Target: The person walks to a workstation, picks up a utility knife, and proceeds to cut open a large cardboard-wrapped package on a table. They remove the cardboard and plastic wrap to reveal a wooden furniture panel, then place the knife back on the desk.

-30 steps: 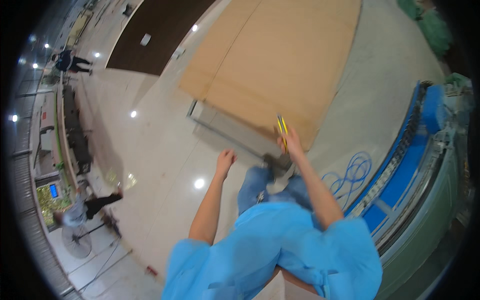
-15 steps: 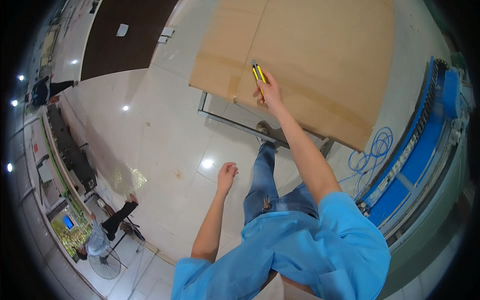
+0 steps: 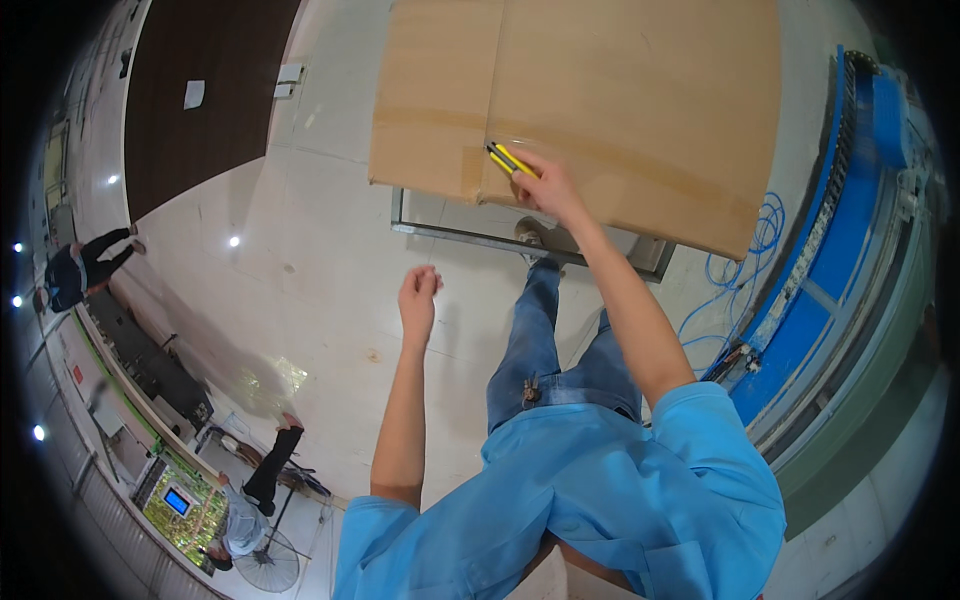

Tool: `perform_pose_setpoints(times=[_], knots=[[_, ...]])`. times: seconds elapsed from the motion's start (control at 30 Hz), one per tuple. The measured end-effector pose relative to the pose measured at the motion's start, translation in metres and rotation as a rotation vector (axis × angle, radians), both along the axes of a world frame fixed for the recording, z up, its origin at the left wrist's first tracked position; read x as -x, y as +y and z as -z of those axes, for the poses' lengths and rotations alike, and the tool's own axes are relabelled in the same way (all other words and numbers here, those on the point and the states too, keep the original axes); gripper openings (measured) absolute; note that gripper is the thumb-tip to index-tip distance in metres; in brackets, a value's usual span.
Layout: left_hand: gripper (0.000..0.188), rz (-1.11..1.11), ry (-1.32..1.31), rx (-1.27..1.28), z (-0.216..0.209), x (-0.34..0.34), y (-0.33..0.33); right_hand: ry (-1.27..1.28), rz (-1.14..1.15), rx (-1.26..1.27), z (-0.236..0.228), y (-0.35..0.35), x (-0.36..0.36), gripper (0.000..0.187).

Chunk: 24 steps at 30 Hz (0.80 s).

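My right hand [image 3: 550, 188] grips a yellow-and-black utility knife [image 3: 512, 159] over the near part of a large flat brown cardboard sheet [image 3: 630, 90]. The knife's front end points left and away from me, close to a seam that runs away from me across the cardboard. Whether its tip touches the surface, I cannot tell. A strip of brown tape [image 3: 472, 172] lies over the seam at the near edge. My left hand [image 3: 417, 298] hangs over the floor left of my legs, fingers loosely curled, with nothing visible in them.
A grey metal frame [image 3: 450, 234] supports the cardboard. To the right stand a blue machine rail [image 3: 815, 275] and coiled blue hose [image 3: 765, 235]. A dark brown panel [image 3: 200, 90] is at the far left. Two people and a fan [image 3: 268, 568] are at the left.
The cardboard now sits further left in view. My right hand and knife have come closer to the near edge, the knife tilting more to the left. My left hand has moved forward and left.
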<state>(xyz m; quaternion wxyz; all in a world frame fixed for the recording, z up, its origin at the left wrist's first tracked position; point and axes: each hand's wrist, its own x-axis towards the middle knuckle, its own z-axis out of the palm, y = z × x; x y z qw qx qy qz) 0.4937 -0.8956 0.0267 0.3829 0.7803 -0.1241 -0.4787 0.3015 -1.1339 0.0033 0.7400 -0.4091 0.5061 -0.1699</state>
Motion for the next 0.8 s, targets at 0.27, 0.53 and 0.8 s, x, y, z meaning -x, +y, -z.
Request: perform_pose_setpoints(times=[0.27,0.53,0.8], knots=[[0.02,0.739,-0.71,0.483,-0.033,-0.013,-0.218,0.106,-0.199,0.142,-0.013,0.05,0.026,0.043],[0.032,2.349,-1.262,0.325,-0.011,0.008,-0.294,0.152,-0.215,0.116,-0.033,0.092,0.059,0.045],[0.036,2.672,-1.184,-0.062,-0.043,-0.007,-0.292,0.322,-0.205,0.142,-0.04,0.142,0.135,0.047]])
